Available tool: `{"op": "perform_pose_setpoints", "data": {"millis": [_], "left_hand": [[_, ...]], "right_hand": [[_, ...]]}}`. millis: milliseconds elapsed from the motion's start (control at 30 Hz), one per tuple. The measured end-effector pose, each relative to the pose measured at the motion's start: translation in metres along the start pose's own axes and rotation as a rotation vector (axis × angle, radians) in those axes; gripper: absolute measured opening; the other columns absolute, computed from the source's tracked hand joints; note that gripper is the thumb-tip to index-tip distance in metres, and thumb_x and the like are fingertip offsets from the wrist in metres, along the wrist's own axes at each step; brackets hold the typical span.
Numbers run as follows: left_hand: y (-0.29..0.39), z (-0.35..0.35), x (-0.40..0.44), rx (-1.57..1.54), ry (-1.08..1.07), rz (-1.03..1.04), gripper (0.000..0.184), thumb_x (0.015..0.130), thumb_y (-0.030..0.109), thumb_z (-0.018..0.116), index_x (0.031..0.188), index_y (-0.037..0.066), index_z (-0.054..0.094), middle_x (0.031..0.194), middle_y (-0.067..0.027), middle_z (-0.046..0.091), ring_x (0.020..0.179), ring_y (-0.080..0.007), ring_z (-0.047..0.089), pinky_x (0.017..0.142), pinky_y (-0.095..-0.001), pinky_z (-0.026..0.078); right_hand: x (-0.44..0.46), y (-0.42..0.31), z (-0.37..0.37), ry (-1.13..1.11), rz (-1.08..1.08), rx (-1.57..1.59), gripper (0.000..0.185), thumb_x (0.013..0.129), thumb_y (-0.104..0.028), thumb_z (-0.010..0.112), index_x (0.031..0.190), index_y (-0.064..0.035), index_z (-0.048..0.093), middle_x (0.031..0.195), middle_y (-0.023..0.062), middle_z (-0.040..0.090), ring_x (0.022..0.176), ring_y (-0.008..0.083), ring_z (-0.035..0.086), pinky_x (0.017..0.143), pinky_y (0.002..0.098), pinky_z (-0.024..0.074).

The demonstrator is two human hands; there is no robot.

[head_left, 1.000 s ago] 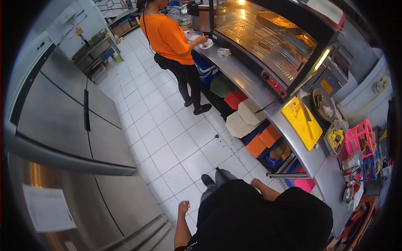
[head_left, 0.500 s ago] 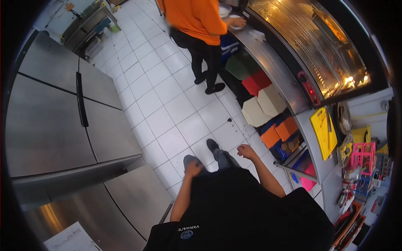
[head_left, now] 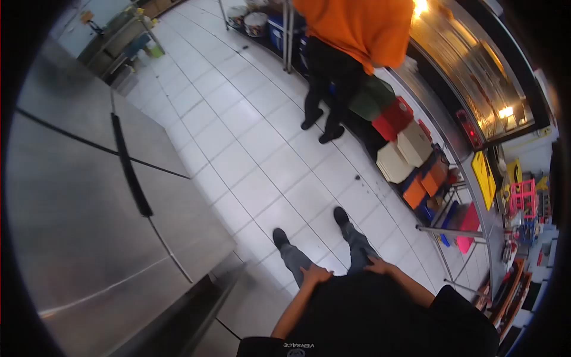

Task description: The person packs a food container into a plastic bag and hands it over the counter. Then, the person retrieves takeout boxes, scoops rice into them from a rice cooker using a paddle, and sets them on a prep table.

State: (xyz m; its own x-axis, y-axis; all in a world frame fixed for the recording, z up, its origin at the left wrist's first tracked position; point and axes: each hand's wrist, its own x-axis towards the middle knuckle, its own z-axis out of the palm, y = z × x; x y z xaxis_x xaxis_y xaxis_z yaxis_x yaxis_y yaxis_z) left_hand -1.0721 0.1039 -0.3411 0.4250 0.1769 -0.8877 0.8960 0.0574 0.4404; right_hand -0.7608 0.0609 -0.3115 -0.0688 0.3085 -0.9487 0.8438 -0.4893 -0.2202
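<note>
While both arms are reaching down to the wearer's waist, the left hand (head_left: pixel 316 274) is resting on the grey trousers (head_left: pixel 360 247) at the hem of a black shirt (head_left: pixel 380 315), and the right hand (head_left: pixel 377 266) is touching the trousers on the other side. Some fingers are blending into the cloth, so I cannot tell whether either grip is pinching fabric or lying loose.

Ahead, a co-worker in an orange top (head_left: pixel 363 30) is standing beside a steel bench (head_left: pixel 493 232), head cut off by the top edge, hands not showing. On the bench, a lit glass cabinet (head_left: pixel 476 65) is glowing, its contents blurring into glare. Cream panels (head_left: pixel 404 157) are lying beneath. Near the top, round tubs (head_left: pixel 256 25) are sitting on a low shelf, their contents unreadable. At right, a pink basket (head_left: pixel 523 196) is standing among small, indistinct items.
</note>
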Motion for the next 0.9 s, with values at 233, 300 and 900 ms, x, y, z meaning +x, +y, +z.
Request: {"op": "perform_pose_setpoints", "data": {"millis": [233,300,900], "left_hand": [[-0.055,0.0,-0.029,-0.006,-0.068,0.104,0.06,0.091,0.059,0.039,0.131,0.017,0.057,0.145,-0.0088,0.043,0.139,-0.033,0.027,0.102,-0.0718,0.007],[-0.069,0.0,-0.032,0.021,-0.103,0.151,0.06,0.091,0.057,0.04,0.13,0.016,0.057,0.143,-0.0094,0.044,0.137,-0.0328,0.029,0.102,-0.0693,0.01],[-0.014,-0.031,0.035,0.35,-0.497,0.531,0.051,0.092,0.045,0.045,0.126,0.008,0.057,0.13,-0.0151,0.056,0.12,-0.0316,0.05,0.097,-0.0467,0.036]], "right_hand": [[-0.022,-0.052,0.011,-0.158,-0.185,0.318,0.08,0.086,-0.053,0.057,0.137,0.0065,0.039,0.131,0.0228,0.051,0.12,0.029,0.051,0.103,0.037,0.0404],[-0.084,-0.084,0.005,-0.209,0.151,0.865,0.061,0.09,-0.05,0.055,0.119,0.0034,0.058,0.113,0.0158,0.063,0.098,0.0245,0.063,0.088,0.0376,0.0501],[-0.18,0.055,0.324,0.235,0.473,1.637,0.054,0.087,-0.047,0.058,0.111,0.0016,0.062,0.106,0.017,0.066,0.094,0.0285,0.064,0.079,0.0446,0.0522]]}}
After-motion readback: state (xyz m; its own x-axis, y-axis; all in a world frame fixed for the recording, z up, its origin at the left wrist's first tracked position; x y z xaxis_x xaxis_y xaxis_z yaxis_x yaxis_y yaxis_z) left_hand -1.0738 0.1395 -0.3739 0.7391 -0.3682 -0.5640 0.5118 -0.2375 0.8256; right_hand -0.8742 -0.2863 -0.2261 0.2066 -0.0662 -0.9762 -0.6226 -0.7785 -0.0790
